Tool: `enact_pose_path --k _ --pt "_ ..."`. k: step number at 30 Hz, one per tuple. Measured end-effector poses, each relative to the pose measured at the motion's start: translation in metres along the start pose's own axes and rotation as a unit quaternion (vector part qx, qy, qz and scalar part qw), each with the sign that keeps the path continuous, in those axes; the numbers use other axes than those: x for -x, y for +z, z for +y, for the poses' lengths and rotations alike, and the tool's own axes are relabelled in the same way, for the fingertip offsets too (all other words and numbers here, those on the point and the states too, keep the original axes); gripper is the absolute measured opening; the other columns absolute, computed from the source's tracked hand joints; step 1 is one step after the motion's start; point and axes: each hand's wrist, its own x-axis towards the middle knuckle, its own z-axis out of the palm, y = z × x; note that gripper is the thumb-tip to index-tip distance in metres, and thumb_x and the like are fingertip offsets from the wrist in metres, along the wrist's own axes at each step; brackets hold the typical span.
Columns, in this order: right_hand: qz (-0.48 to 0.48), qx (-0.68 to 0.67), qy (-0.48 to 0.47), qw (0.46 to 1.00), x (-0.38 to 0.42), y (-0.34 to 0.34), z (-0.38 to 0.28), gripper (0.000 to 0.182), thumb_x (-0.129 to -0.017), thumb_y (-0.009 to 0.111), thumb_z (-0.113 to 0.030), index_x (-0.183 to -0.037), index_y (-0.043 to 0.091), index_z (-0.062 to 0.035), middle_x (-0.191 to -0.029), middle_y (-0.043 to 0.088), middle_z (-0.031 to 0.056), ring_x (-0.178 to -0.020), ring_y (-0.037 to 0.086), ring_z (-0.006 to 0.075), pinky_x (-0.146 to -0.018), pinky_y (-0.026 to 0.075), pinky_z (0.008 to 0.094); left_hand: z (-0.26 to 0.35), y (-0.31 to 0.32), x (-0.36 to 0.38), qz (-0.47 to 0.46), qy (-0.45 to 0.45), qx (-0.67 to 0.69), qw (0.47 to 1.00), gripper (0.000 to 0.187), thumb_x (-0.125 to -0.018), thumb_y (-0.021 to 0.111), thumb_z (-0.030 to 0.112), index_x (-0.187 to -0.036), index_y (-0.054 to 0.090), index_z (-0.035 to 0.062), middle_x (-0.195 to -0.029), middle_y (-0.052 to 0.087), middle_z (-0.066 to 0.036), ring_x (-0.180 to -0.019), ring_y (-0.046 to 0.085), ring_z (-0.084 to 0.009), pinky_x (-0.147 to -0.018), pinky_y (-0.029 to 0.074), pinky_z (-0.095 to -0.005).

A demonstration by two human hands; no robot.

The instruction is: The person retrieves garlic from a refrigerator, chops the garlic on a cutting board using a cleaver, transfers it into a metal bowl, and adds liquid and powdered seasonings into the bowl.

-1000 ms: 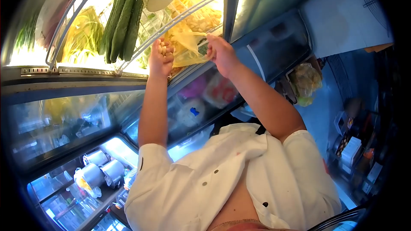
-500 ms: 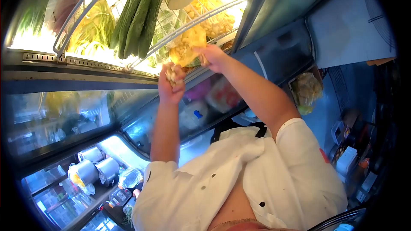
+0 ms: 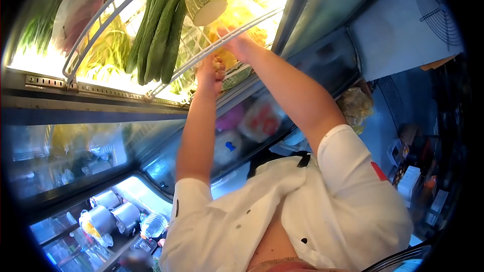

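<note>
My left hand (image 3: 209, 74) is closed around a handful of small pale pieces that look like peeled garlic cloves (image 3: 219, 65), just below the front wire rail (image 3: 222, 40) of a lit fridge shelf. Past the rail, my right hand (image 3: 239, 46) reaches onto the shelf and is at a yellow bag (image 3: 229, 61) of similar pieces; its fingertips are partly lost in glare and behind the wire. Several long cucumbers (image 3: 164, 32) lie left of my hands. Above them rests a cut green gourd (image 3: 207, 7), its pale face toward me.
Leafy yellow-green vegetables (image 3: 108, 43) and a printed plastic bag (image 3: 83, 7) fill the shelf's left side. A metal sill (image 3: 101, 90) runs along the front. Below, glass (image 3: 242, 126) shows bagged goods. Metal canisters (image 3: 103, 219) stand at lower left. A bagged item (image 3: 355, 106) sits at right.
My right hand has moved up and inward over the rail with the yellow bag. My left hand, still holding the cloves, has shifted right and turned. The view has tilted slightly.
</note>
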Motion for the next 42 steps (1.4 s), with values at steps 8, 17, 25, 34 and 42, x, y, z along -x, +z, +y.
enact_pose_path --k 8,17,25,34,42 --pt "0.048 0.210 -0.011 0.976 0.182 -0.082 -0.029 0.030 -0.105 0.068 -0.032 -0.118 0.067 -0.0050 -0.097 0.072 0.0029 -0.080 0.066 0.0102 -0.071 0.055 0.0271 -0.019 0.011 0.013 -0.025 -0.033 0.070 0.997 0.018 -0.108 0.059 0.031 -0.112 0.057 0.0137 -0.088 0.058 -0.003 -0.067 0.056 -0.0131 -0.039 0.032 -0.0176" --pt "0.058 0.653 -0.191 0.731 0.164 -0.089 -0.147 0.058 -0.092 0.074 -0.052 -0.112 0.071 0.0024 -0.095 0.076 0.0219 -0.085 0.074 0.0393 -0.077 0.058 0.0469 -0.136 -0.053 0.147 0.006 -0.197 0.024 0.980 0.020 -0.105 0.063 0.035 -0.106 0.064 0.0152 -0.089 0.065 -0.003 -0.071 0.062 -0.0149 -0.046 0.045 -0.0218" --pt "-0.044 0.741 -0.241 0.625 0.165 -0.065 -0.150 0.038 -0.090 0.074 -0.043 -0.098 0.076 -0.0066 -0.083 0.073 0.0166 -0.081 0.072 0.0392 -0.072 0.056 0.0485 -0.181 -0.145 0.226 0.006 -0.271 0.043 0.961 0.025 -0.105 0.065 0.039 -0.107 0.065 0.0144 -0.088 0.063 -0.003 -0.069 0.060 -0.0132 -0.043 0.039 -0.0181" --pt "-0.214 0.699 -0.321 0.602 0.173 0.061 -0.043 0.035 -0.100 0.059 -0.031 -0.080 0.071 -0.0044 -0.071 0.069 0.0208 -0.071 0.069 0.0447 -0.069 0.055 0.0567 -0.173 -0.109 0.227 -0.028 -0.214 0.067 0.974 0.026 -0.106 0.063 0.039 -0.107 0.064 0.0133 -0.086 0.062 -0.003 -0.062 0.054 -0.0109 -0.037 0.032 -0.0170" --pt "-0.234 0.694 -0.297 0.613 0.199 0.161 0.033 0.040 -0.103 0.055 -0.033 -0.079 0.072 -0.0048 -0.075 0.071 0.0208 -0.071 0.070 0.0447 -0.069 0.056 0.0565 -0.193 -0.184 0.290 0.098 -0.163 0.124 0.974 0.024 -0.103 0.065 0.037 -0.102 0.064 0.0139 -0.081 0.062 -0.003 -0.059 0.056 -0.0134 -0.036 0.033 -0.0193"
